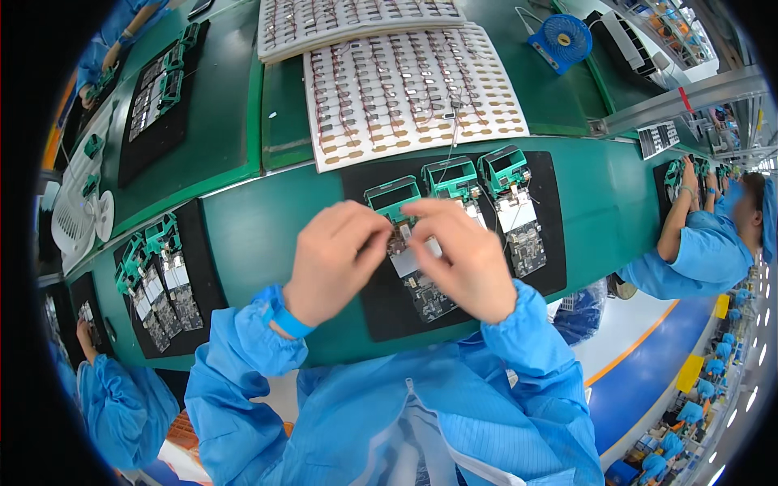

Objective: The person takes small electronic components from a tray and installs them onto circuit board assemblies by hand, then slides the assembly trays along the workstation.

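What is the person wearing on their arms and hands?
Both arms are covered by long, loose, bright blue sleeves of a work smock, the left sleeve and the right sleeve each gathered into a puffy cuff at the wrist. A smooth blue wristband sits at the left wrist. The left hand and the right hand are bare, with no gloves or rings visible.

circuit board [421,283] partly hidden under both hands, fingertip grip obscured, co-worker's face blurred

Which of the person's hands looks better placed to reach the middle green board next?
Probably the right hand: it lies just below the middle green board on the black mat. The left hand sits farther off, at the leftmost board.
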Demonstrator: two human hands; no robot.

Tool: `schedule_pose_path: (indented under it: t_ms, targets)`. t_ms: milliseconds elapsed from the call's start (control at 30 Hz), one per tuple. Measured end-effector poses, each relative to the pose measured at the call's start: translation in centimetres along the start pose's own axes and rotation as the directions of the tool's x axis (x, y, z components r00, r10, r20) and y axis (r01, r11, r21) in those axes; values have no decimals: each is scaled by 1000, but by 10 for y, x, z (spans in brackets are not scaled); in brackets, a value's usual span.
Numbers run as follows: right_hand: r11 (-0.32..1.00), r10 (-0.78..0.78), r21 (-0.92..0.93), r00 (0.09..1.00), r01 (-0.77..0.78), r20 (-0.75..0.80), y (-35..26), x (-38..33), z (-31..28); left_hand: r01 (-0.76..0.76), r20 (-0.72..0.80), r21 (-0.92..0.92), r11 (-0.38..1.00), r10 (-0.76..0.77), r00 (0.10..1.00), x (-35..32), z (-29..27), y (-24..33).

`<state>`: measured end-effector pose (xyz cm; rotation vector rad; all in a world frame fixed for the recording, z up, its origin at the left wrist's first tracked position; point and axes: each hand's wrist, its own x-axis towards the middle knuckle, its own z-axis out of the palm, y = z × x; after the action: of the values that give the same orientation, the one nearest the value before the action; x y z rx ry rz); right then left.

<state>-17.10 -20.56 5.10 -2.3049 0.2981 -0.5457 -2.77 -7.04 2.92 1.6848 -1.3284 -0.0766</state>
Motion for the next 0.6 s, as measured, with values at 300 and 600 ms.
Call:
schedule_pose_path:
  t_ms: [300,600]
  targets:
    - [856,498,287,834,-429,-238,-15,-85,-65,127,-144,308,943,-86,986,-84,-92,52]
    - [535,771,-280,596,-797,-223,190,-386,-123,781,-701,565,267,-344,625,-364,-361,-206]
